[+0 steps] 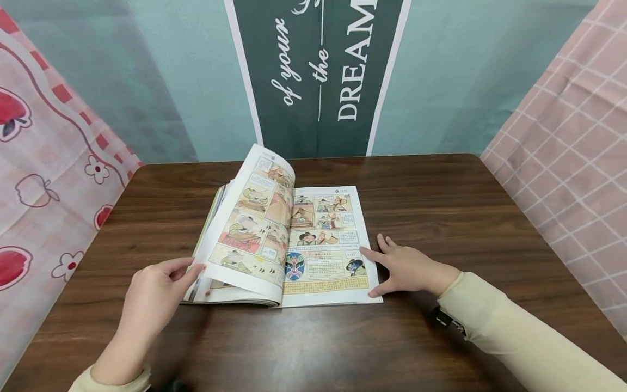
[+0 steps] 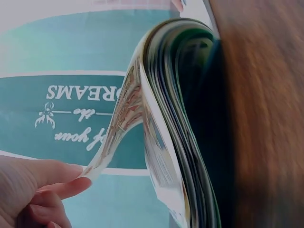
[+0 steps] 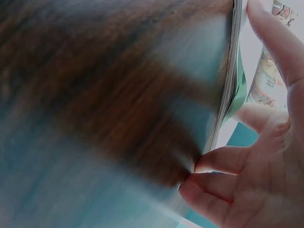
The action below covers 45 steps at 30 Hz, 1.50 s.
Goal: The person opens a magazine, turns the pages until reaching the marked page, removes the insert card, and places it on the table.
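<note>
An illustrated comic magazine (image 1: 323, 298) lies spread on the brown wooden table. Between thumb and forefinger, my left hand (image 1: 152, 296) pinches the lower left corner of a page (image 1: 245, 239), which bows upward off the left stack. In the left wrist view, the pinched page (image 2: 118, 118) arches away from the pages beneath. My right hand (image 1: 409, 268) rests at the right edge of the magazine with spread fingers, thumb and forefinger over the page margin. The right wrist view shows its other fingertips (image 3: 192, 187) at the tabletop beside the magazine's edge.
The dark wood table (image 1: 441, 207) extends around the magazine on all sides. Behind it hangs a teal curtain (image 1: 196, 81) with a dark lettered panel (image 1: 318, 136). Patterned cloths, an apple print (image 1: 44, 179) at left and a pink grid (image 1: 563, 109) at right, flank the table.
</note>
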Available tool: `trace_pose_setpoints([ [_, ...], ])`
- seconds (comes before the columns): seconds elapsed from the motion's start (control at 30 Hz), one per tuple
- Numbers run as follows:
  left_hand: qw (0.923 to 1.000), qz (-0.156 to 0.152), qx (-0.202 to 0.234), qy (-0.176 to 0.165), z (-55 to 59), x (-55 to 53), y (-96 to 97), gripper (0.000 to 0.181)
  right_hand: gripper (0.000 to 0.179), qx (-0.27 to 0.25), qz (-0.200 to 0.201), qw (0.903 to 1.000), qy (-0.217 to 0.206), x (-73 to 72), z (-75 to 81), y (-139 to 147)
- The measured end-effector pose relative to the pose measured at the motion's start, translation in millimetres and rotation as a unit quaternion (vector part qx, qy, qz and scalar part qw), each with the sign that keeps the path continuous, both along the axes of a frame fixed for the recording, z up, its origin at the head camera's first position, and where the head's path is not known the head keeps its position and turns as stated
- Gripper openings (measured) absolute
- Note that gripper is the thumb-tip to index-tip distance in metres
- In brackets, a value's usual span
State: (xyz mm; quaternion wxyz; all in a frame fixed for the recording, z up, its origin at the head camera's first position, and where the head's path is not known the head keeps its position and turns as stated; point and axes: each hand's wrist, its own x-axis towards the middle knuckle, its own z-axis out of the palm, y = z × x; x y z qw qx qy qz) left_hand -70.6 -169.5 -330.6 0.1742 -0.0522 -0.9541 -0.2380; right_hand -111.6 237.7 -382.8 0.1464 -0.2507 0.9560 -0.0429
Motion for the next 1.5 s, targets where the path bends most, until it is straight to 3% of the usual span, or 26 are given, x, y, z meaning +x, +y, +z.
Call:
trace_pose_setpoints([
  [0.17, 0.9979, 0.007, -0.021, -0.061, -1.9, 4.3, -10.8, 0.028, 0.088, -0.010, -0.010, 0.9999, 0.004, -2.6, -2.0, -2],
  [0.33, 0.9857, 0.008, -0.053, -0.160, -4.3, 4.2, -18.2, 0.040, 0.082, -0.006, -0.020, 0.9997, 0.011, -5.8, -3.1, -3],
  [0.63, 0.9673, -0.017, -0.103, -0.231, -11.8, -0.9, -25.0, 0.042, 0.060, -0.024, -0.008, 0.9995, 0.016, -12.0, -2.4, -3],
  [0.8, 0.9700, -0.006, -0.116, -0.213, -9.9, -3.6, -21.4, 0.043, 0.041, -0.019, 0.022, 0.9992, 0.027, -13.9, -0.4, -2],
  [0.93, 0.9798, -0.010, -0.093, -0.177, -3.2, -6.0, -6.2, 0.040, 0.036, -0.011, 0.020, 0.9993, 0.030, -15.6, 0.7, -3],
  [1.07, 0.9902, -0.049, -0.038, -0.125, -2.1, -9.9, 21.0, 0.030, 0.034, -0.019, 0.001, 0.9997, 0.017, -17.8, 1.6, -4],
  [1.13, 0.9916, -0.085, -0.006, -0.097, -4.0, -12.6, 38.4, 0.023, 0.033, -0.023, -0.008, 0.9996, 0.011, -18.5, 2.9, -5],
  [1.3, 0.9825, -0.165, 0.055, -0.066, -9.3, -19.9, 87.3, 0.019, 0.037, -0.030, -0.026, 0.9992, 0.006, -19.9, 3.2, -6],
  [1.5, 0.9690, -0.220, 0.077, -0.082, -16.7, -29.3, 141.6, 0.023, 0.037, -0.049, -0.035, 0.9980, 0.021, -20.5, 0.0, -8],
])
